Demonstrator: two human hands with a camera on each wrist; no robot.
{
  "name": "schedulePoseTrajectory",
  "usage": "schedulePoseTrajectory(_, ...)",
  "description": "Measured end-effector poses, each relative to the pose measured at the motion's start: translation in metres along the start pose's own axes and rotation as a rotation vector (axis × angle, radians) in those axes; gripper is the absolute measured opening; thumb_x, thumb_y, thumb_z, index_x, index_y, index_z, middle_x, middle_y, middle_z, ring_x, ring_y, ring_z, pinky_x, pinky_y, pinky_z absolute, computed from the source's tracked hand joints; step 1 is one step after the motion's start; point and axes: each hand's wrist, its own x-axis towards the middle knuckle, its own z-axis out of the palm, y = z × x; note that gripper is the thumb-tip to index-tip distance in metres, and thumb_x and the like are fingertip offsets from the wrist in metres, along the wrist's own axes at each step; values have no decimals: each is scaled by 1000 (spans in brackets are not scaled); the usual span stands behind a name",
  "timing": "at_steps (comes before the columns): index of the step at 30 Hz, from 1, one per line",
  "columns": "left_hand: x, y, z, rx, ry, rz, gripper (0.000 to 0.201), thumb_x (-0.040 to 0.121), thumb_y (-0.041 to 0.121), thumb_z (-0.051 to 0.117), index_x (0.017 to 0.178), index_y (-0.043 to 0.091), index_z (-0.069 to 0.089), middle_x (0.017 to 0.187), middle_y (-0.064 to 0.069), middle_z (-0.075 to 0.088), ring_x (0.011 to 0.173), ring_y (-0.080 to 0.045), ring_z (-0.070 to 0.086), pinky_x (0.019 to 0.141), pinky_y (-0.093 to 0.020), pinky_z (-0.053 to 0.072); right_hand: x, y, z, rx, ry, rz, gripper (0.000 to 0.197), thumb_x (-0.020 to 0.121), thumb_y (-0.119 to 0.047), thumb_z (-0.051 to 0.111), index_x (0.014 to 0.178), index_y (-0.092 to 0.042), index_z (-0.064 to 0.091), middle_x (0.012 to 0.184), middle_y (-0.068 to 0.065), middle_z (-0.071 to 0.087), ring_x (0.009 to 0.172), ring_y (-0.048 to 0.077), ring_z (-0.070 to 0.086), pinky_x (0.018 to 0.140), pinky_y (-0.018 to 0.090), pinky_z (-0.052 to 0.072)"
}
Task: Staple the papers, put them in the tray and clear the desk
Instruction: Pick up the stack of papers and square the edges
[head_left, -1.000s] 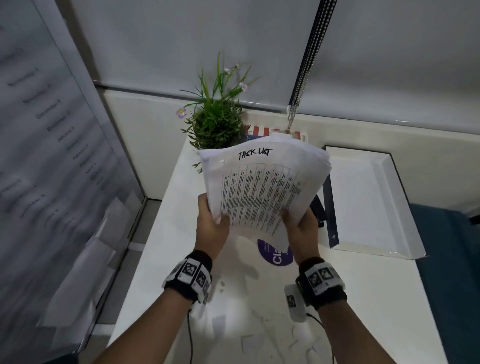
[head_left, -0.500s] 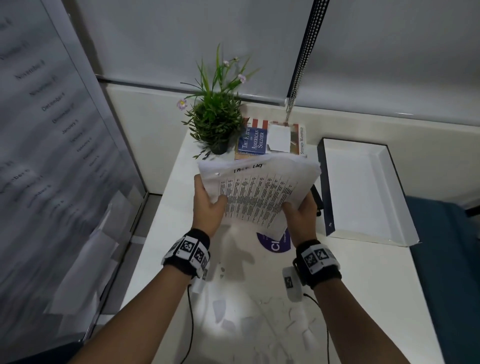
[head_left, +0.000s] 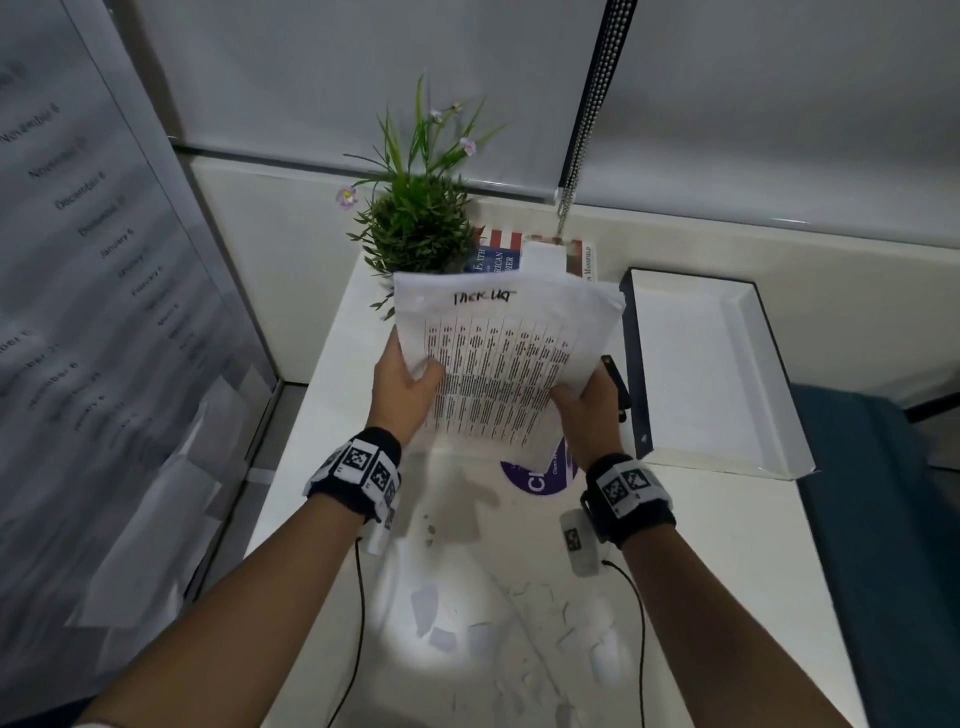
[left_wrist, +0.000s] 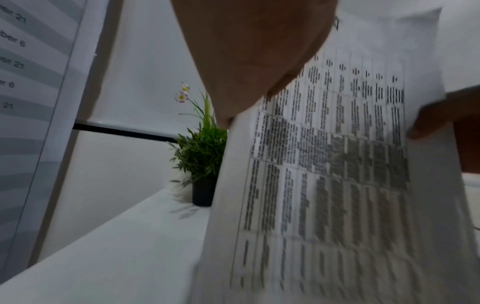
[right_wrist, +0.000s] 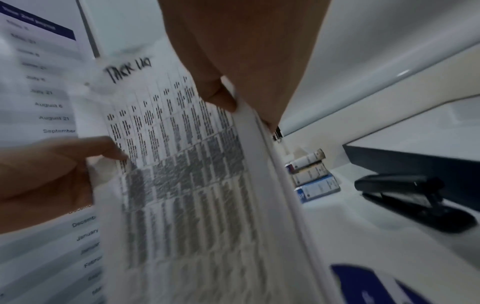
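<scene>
A stack of printed papers (head_left: 498, 358) with a handwritten heading is held upright above the white desk (head_left: 727, 545). My left hand (head_left: 410, 384) grips its lower left edge, thumb on the front sheet. My right hand (head_left: 582, 410) grips the lower right edge. The papers (left_wrist: 337, 185) fill the left wrist view, and the papers (right_wrist: 187, 185) show their thick right edge in the right wrist view. A black stapler (right_wrist: 413, 199) lies on the desk right of the stack, partly hidden as the stapler (head_left: 615, 384) in the head view. The white tray (head_left: 701, 374) with dark walls sits at the right.
A potted plant (head_left: 415, 228) stands at the back, beside stacked books (head_left: 540, 257). A purple round sticker (head_left: 540, 473) lies under the papers. Small paper scraps (head_left: 436, 613) litter the near desk. A glass panel with printed dates (head_left: 88, 312) bounds the left side.
The stack dipped down toward the desk and tilted flatter half a second ago, then came back up and more upright. Both hands kept their hold.
</scene>
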Motion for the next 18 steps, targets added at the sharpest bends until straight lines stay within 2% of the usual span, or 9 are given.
schedulePoseTrajectory(2,13,3,-9,48,-64,19,52,84,-6,51,132,13,48,114,3,64,103,-1,62,91,-16,51,16,0,-7,-42,-147,45,34,79,3,55,112,-6,58,109,10,68,99,21,67,80,35,58)
schedulePoseTrajectory(5,33,-7,-20,119,-171,-61,57,82,-5,56,133,17,47,113,5,65,98,-6,64,80,-17,53,43,14,-12,-113,-326,224,42,78,7,53,117,-7,57,118,18,65,108,32,63,89,48,54)
schedulePoseTrajectory(6,37,-12,-22,126,-209,-114,58,82,-7,57,134,15,46,113,4,65,98,-11,63,82,-22,54,49,20,-10,-122,-358,295,42,78,10,51,117,-3,56,119,22,64,109,36,62,90,52,52)
schedulePoseTrajectory(9,40,-38,-21,121,-247,-265,56,83,-10,56,134,9,44,121,-5,60,108,-21,58,100,-39,47,55,40,0,-144,-384,465,42,79,15,51,120,5,54,120,29,61,110,42,60,92,59,48)
schedulePoseTrajectory(12,42,-73,-24,116,-235,-367,57,85,-9,55,138,9,41,133,-10,56,115,-21,55,103,-34,41,57,55,6,-232,-423,543,38,81,9,57,118,5,54,117,26,62,106,39,61,91,53,51)
schedulePoseTrajectory(14,44,-92,-27,104,-230,-436,59,87,-7,56,141,10,38,137,-8,53,120,-21,53,103,-32,38,68,59,-3,-417,-336,480,24,82,0,60,106,-1,59,105,23,63,92,32,61,85,43,53)
schedulePoseTrajectory(15,46,-104,-29,125,-232,-463,61,86,-5,57,142,10,37,138,-6,51,123,-22,51,106,-34,37,77,60,-12,-577,-223,391,21,82,-5,60,103,-2,60,101,20,62,89,29,58,81,38,51)
schedulePoseTrajectory(17,52,-125,-33,152,-222,-499,69,83,3,63,144,13,33,143,-4,47,131,-22,46,113,-41,33,98,62,-31,-937,-29,212,24,82,-11,56,103,1,60,106,20,59,95,34,57,84,38,49)
schedulePoseTrajectory(18,54,-135,-35,167,-226,-520,72,81,6,65,144,14,32,144,-3,46,132,-23,44,114,-43,32,106,64,-38,-1071,6,190,28,84,-12,52,106,3,57,113,24,57,103,39,54,87,41,46)
